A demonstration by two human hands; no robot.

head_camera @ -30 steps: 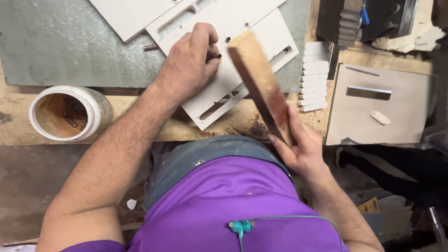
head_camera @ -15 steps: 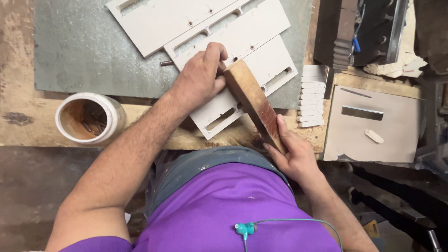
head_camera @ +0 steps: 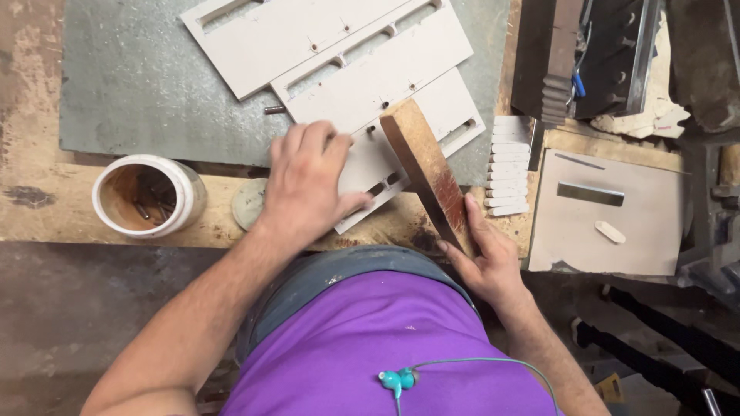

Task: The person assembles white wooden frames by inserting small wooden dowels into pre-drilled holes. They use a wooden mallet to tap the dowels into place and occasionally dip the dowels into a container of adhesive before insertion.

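My left hand (head_camera: 308, 181) lies flat on a pale slotted panel (head_camera: 432, 123) at the bench's front edge, fingers spread and pressing it down. My right hand (head_camera: 482, 254) grips the lower end of a brown wooden block (head_camera: 424, 166), which slants up over the panel. Two more slotted pale panels (head_camera: 308, 38) lie behind it on a grey sheet (head_camera: 146, 85). Small dark pins stick out of the panels.
A white tub (head_camera: 146, 196) with dark pins inside stands at the left, a round lid (head_camera: 248, 202) beside it. A stack of small white pieces (head_camera: 509, 166) and a beige board (head_camera: 609, 216) with a slot lie right. Dark metal tools (head_camera: 601, 54) fill the far right.
My left hand has slid down and left, flattening on the panel. The wooden block's top end has come down nearer the panel. The view has shifted.
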